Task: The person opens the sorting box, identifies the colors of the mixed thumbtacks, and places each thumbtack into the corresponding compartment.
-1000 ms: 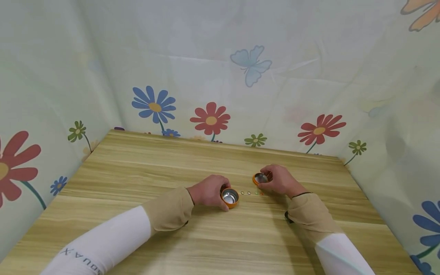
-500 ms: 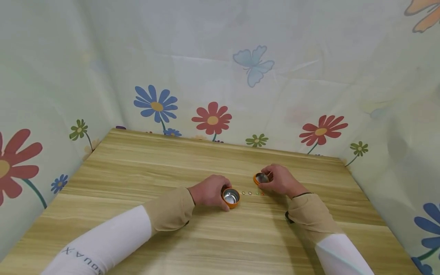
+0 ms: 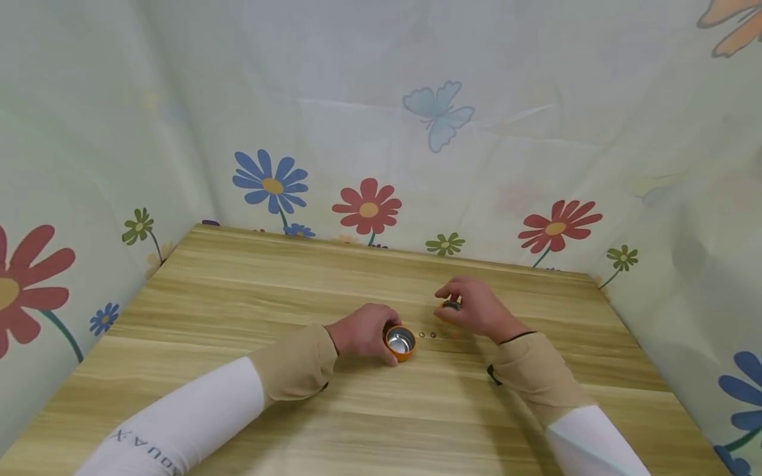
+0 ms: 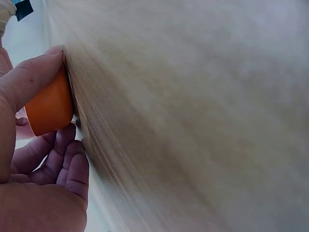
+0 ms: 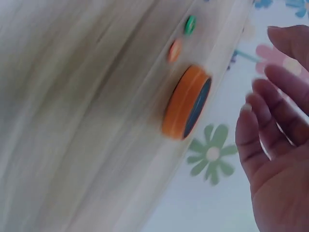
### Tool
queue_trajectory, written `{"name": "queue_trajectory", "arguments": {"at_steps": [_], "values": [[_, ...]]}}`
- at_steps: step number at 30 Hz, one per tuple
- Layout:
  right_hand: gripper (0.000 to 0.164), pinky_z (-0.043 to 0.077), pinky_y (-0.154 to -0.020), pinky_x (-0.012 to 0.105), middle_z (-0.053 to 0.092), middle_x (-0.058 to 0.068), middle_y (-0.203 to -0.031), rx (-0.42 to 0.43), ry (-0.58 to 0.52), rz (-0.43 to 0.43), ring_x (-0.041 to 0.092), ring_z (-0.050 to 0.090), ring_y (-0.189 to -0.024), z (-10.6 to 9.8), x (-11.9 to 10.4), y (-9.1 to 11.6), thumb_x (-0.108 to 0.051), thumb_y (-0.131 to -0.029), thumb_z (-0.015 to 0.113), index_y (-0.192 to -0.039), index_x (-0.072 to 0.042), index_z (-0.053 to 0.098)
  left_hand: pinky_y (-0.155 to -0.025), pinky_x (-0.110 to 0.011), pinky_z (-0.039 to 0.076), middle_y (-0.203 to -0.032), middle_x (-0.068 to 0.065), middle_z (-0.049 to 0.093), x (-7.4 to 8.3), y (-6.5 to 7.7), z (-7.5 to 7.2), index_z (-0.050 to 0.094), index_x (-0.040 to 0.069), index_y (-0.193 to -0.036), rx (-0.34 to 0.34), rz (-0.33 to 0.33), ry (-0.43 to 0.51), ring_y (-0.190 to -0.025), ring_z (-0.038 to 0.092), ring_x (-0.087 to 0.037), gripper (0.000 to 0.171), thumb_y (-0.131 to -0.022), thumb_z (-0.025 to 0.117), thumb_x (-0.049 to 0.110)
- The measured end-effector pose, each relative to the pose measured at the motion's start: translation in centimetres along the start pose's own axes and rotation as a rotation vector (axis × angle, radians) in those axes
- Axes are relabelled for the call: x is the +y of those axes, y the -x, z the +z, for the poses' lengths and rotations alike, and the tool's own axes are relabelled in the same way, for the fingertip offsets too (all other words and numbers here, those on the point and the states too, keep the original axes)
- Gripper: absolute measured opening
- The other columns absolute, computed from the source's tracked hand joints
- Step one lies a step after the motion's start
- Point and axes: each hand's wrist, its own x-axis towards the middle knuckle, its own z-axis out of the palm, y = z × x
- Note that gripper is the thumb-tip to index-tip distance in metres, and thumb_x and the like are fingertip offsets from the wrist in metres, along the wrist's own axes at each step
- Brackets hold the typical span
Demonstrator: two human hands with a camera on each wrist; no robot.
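Note:
Thumb and fingers of my left hand [image 3: 364, 330] grip a round orange tin [image 3: 408, 355] from its left side. The tin stands upright on the table, its shiny metal inside showing; its orange wall [image 4: 50, 107] fills the grasp in the left wrist view. A shallow orange lid [image 5: 182, 104] lies hollow side up on the table, to the tin's far right. My right hand [image 3: 476, 307] hovers at the lid with fingers spread, apart from it in the right wrist view. Small ring-like pieces [image 3: 433, 335] lie in a row between tin and lid, among them a green one [image 5: 190, 25] and an orange one [image 5: 175, 50].
The wood-grain table [image 3: 286, 277] spreads around both hands. A pale cloth wall [image 3: 357, 119] printed with flowers and a butterfly rises along its back and sides.
My right hand has let go of the lid and lifted slightly, shifting left over it. The left hand and the tin stay where they were.

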Motion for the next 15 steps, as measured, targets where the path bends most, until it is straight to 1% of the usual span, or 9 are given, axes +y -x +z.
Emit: {"name": "queue_trajectory", "arguments": {"at_steps": [5, 8, 11, 15], "values": [[0.014, 0.048, -0.061, 0.027, 0.061, -0.002, -0.081, -0.122, -0.073, -0.128, 0.014, 0.057, -0.070, 0.5, -2.0, -0.6, -0.015, -0.078, 0.077, -0.089, -0.011, 0.071, -0.075, -0.020, 0.041, -0.090, 0.003, 0.057, -0.2, 0.0, 0.1, 0.060, 0.007, -0.099, 0.002, 0.006, -0.007, -0.082, 0.051, -0.008, 0.053, -0.061, 0.089, 0.030], [0.009, 0.048, -0.061, 0.025, 0.060, -0.004, -0.079, -0.178, -0.074, -0.192, 0.011, 0.056, -0.069, 1.0, -2.7, -0.8, -0.012, -0.077, 0.076, -0.084, -0.014, 0.071, -0.074, -0.020, 0.041, -0.089, 0.003, 0.057, -0.1, 0.0, 0.0, 0.060, 0.007, -0.099, -0.001, 0.001, 0.008, -0.081, 0.052, -0.009, 0.052, -0.061, 0.089, 0.029], [0.009, 0.047, -0.061, 0.023, 0.059, -0.005, -0.077, -0.206, -0.047, -0.226, 0.010, 0.055, -0.068, 1.4, -2.9, -0.9, -0.010, -0.075, 0.073, -0.081, -0.016, 0.070, -0.074, -0.020, 0.041, -0.089, 0.003, 0.057, 0.0, 0.0, -0.1, 0.060, 0.006, -0.099, -0.003, 0.004, 0.024, -0.081, 0.052, -0.010, 0.052, -0.061, 0.089, 0.028], [0.009, 0.045, -0.059, 0.023, 0.057, -0.005, -0.074, -0.219, -0.012, -0.240, 0.011, 0.054, -0.066, 1.6, -3.0, -1.0, -0.010, -0.073, 0.071, -0.078, -0.017, 0.070, -0.073, -0.020, 0.041, -0.089, 0.003, 0.057, 0.1, 0.0, -0.2, 0.060, 0.006, -0.098, -0.007, 0.005, 0.030, -0.081, 0.053, -0.009, 0.052, -0.061, 0.089, 0.028]]}}
